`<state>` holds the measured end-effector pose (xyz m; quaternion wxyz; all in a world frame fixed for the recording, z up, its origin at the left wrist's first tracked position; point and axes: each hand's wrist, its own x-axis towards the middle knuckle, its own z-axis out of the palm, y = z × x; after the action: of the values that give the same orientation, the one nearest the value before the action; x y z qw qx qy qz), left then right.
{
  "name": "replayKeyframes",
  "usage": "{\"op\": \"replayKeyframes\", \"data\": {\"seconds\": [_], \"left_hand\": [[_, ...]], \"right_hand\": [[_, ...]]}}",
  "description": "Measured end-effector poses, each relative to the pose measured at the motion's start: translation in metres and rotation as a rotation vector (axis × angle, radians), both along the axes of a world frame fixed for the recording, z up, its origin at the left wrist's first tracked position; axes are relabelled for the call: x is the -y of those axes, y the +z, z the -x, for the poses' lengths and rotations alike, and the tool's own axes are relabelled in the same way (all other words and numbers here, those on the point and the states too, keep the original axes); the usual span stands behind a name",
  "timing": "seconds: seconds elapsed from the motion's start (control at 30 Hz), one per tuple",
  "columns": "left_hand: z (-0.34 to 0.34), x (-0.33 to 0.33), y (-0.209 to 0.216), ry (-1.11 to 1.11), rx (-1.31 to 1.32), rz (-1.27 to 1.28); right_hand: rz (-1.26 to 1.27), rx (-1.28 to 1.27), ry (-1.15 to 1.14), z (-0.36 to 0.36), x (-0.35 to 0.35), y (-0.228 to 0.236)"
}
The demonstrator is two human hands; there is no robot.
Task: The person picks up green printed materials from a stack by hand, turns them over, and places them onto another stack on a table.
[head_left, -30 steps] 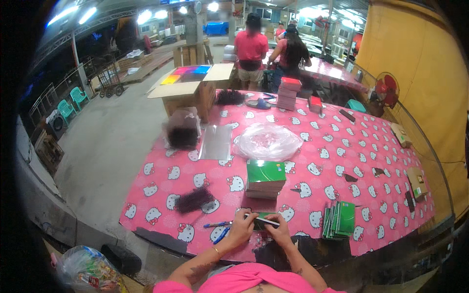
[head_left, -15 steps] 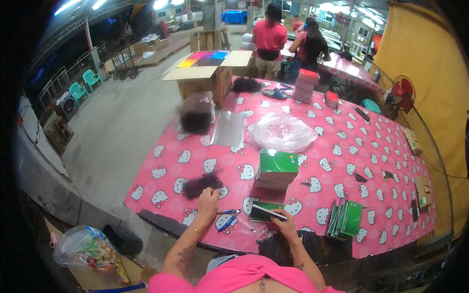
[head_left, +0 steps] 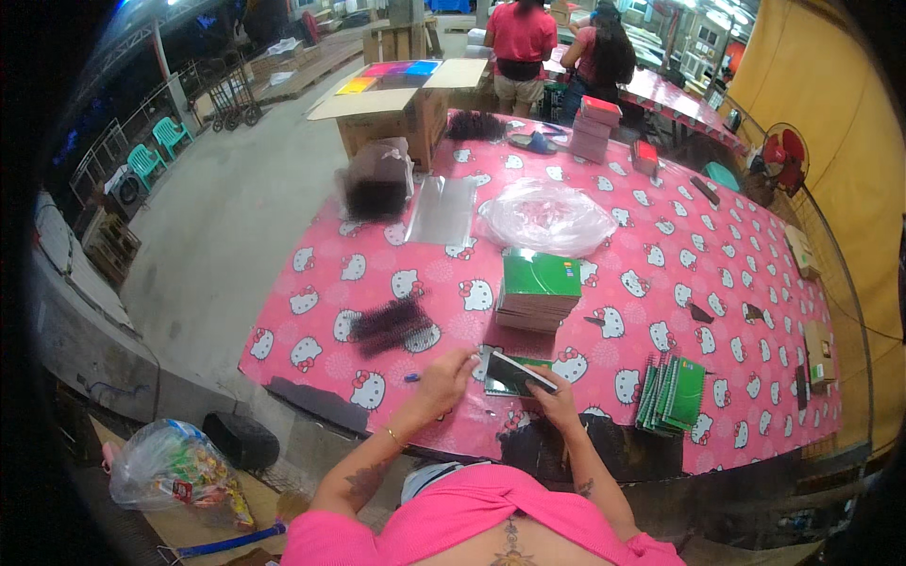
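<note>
My right hand (head_left: 557, 396) grips the near right end of a small notebook (head_left: 514, 374), dark on top with a pale edge of pages. It is held tilted over a green notebook (head_left: 545, 363) lying on the table. Close to the held notebook's left edge is my left hand (head_left: 447, 382), its fingertips pinched together; what they hold is too small to make out. A pile of black spiral binding coils (head_left: 390, 325) lies beyond my left hand. One blue handle tip of the pliers (head_left: 412, 377) shows beside my left wrist. A stack of green notebooks (head_left: 540, 292) stands just beyond.
Spiral-bound green notebooks (head_left: 672, 394) lie at the right. Farther back are a clear plastic bag (head_left: 549, 217), a clear sheet (head_left: 441, 209), a bag of black coils (head_left: 376, 196) and an open carton (head_left: 392, 127). Two people stand behind the pink-covered table (head_left: 311, 274).
My left hand has moved right, from the coil pile to the notebook's left edge, and its forearm now covers most of the pliers. My right hand keeps hold of the notebook.
</note>
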<state>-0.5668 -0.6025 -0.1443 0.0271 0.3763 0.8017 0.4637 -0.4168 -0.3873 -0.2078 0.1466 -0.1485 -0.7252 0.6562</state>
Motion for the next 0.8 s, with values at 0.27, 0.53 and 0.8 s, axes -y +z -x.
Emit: {"op": "replayKeyframes", "data": {"seconds": [0.27,0.53,0.8], "left_hand": [[-0.002,-0.014,-0.014,0.005,-0.059,-0.091],[0.007,-0.019,-0.021,0.002,0.016,-0.1],[0.018,-0.02,-0.029,-0.077,0.156,-0.023]], "right_hand": [[-0.004,-0.029,-0.008,0.003,0.002,0.002],[0.065,-0.006,-0.007,0.004,0.007,0.008],[0.052,-0.015,-0.019,0.003,0.001,-0.005]]}}
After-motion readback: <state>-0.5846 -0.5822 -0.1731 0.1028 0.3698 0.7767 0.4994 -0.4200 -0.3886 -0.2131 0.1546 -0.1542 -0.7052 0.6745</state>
